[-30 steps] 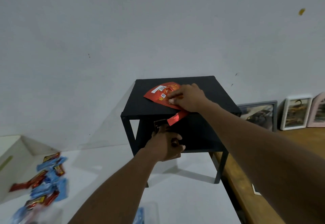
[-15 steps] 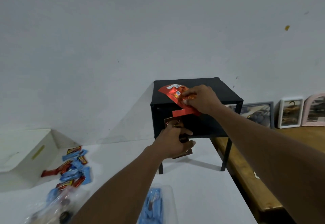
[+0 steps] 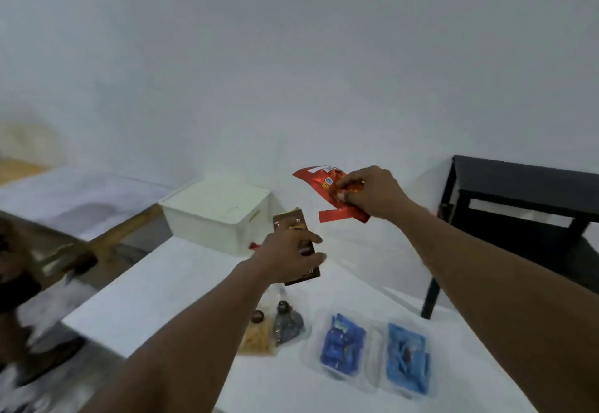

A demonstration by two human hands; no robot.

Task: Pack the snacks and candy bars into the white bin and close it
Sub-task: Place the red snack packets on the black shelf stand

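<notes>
**Two packets in hand, white bin ahead to our left**
The white bin (image 3: 207, 229) sits at the far end of the white table (image 3: 146, 289), left of both hands. Our left hand (image 3: 285, 260), the nearer one, grips a brown packet (image 3: 290, 219) standing roughly upright. Our right hand (image 3: 376, 195), farther right, pinches a red packet (image 3: 319, 180) in the air.

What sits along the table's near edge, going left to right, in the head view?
Clear snack bag → first tray of blue candy bars → second tray of blue candy bars.
</notes>
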